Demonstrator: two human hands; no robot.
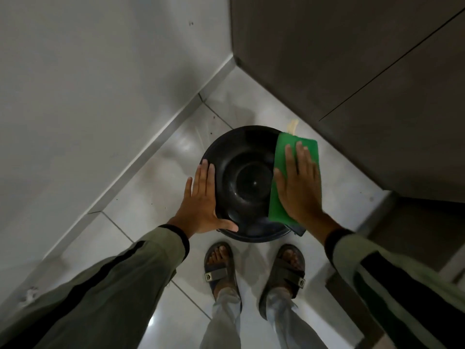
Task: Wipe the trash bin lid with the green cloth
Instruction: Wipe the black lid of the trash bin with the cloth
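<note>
Pale glossy floor tiles (141, 197) are meeting a grey wall (88, 71) and dark cabinet (352, 59) in a corner. Between both hands one round black trash bin lid (241, 177) is sitting. One green cloth (284, 162) is lying flattened under the spread right hand (299, 187); the left hand (203, 200), fingers open, is bracing the rim. Two sandals (221, 268) are standing just below; no writing is legible.

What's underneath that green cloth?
The right edge of the black bin lid; the green cloth overhangs it. The right hand presses on top. The lid surface beneath is hidden.
</note>
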